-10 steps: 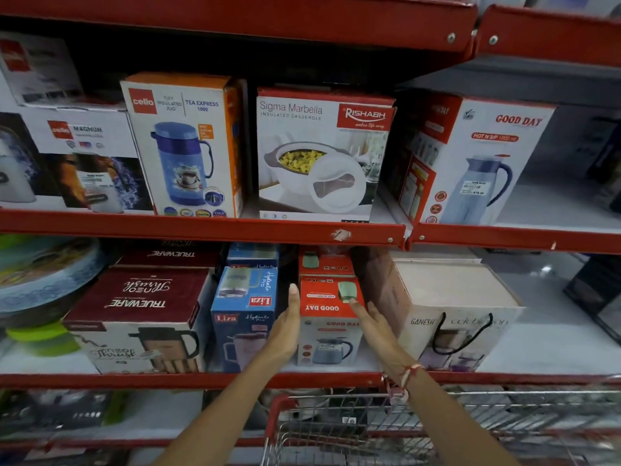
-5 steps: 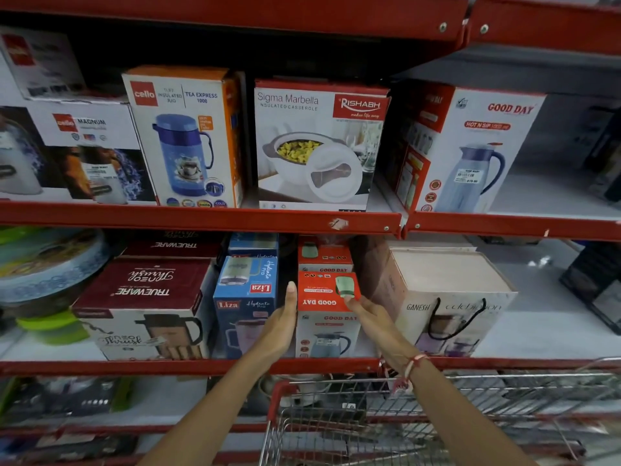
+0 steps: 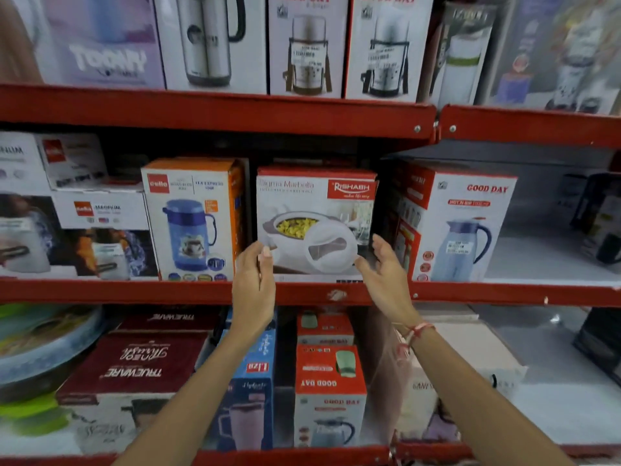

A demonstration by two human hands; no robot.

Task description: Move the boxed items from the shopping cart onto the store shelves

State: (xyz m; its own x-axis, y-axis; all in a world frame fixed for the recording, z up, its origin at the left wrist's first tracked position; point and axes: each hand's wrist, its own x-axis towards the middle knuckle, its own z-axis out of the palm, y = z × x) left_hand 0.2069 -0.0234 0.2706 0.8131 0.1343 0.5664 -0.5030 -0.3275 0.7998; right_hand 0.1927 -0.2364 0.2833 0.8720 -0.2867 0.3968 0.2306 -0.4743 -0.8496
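Observation:
A white and red casserole box (image 3: 316, 210) stands on the middle red shelf (image 3: 134, 292). My left hand (image 3: 253, 280) is raised at its lower left corner, fingers apart, and I cannot tell whether it touches the box. My right hand (image 3: 386, 274) is spread open at the box's lower right corner and holds nothing. On the lower shelf stands the small red Good Day box (image 3: 329, 391), free of both hands. The shopping cart is out of view.
Beside the casserole box stand an orange Cello jug box (image 3: 191, 216) on the left and a Good Day jug box (image 3: 460, 223) on the right. A blue Liza box (image 3: 248, 391) and a maroon Trueware box (image 3: 134, 368) share the lower shelf. Flask boxes (image 3: 305, 42) fill the top shelf.
Both hands left the small red Good Day box on the lower shelf and rose to the casserole box on the middle shelf. The view tilted up, so the cart dropped out of sight.

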